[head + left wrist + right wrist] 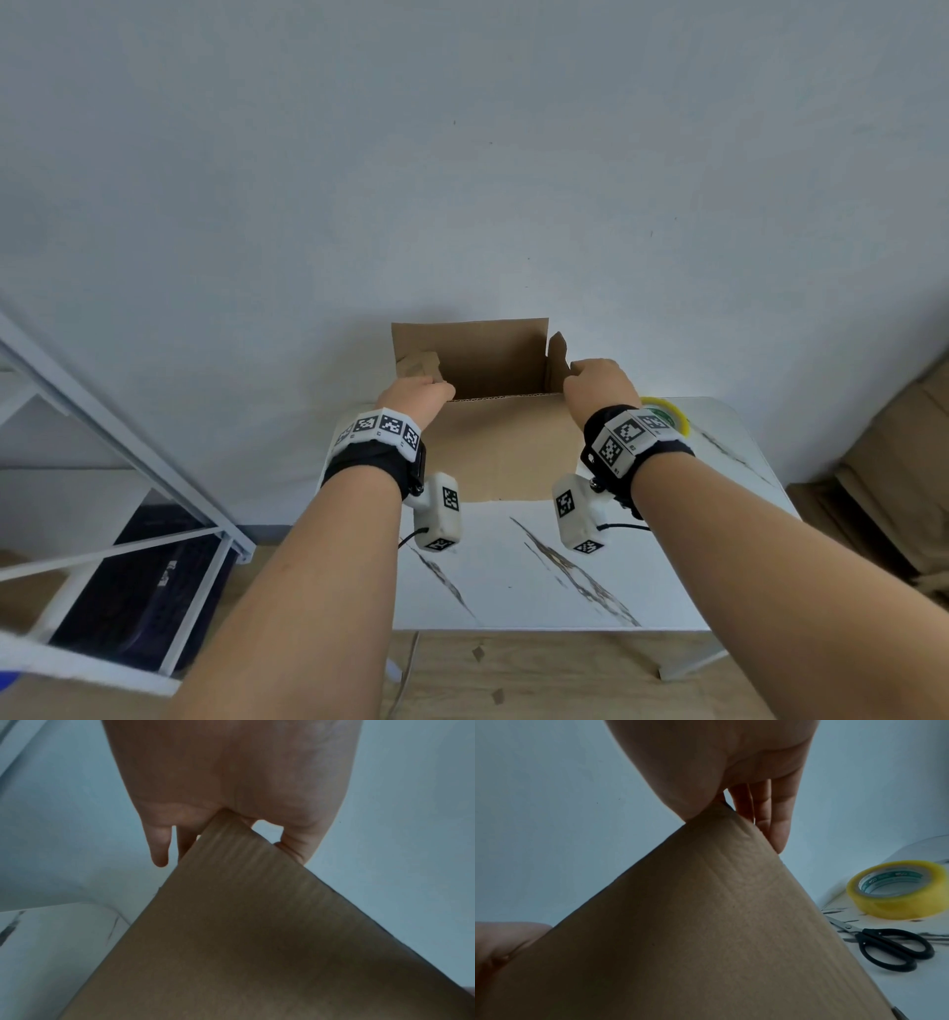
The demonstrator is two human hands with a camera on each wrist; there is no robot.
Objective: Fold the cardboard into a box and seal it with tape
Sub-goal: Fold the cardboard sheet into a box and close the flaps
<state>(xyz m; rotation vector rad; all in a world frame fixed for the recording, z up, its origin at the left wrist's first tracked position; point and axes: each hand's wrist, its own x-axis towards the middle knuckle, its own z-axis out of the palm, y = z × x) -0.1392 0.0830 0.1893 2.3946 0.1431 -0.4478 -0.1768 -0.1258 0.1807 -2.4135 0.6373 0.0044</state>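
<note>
A brown cardboard box (503,447) stands open-topped on the white marbled table (513,575). Its back flap stands upright, and the side flaps lean by my hands. My left hand (418,393) grips the near left top corner; in the left wrist view that corner of the box (257,943) sits wedged between thumb and fingers (159,845) of the left hand (231,780). My right hand (598,383) grips the near right top corner, with its fingers (777,825) down the outside of the box (693,923). A yellow tape roll (898,890) lies to the right.
Black-handled scissors (890,945) lie on the table in front of the tape roll (667,413). A white metal shelf frame (128,462) stands to the left with a dark bag (138,580) beneath it. Flat cardboard (893,462) is stacked at the right. A wall is close behind the box.
</note>
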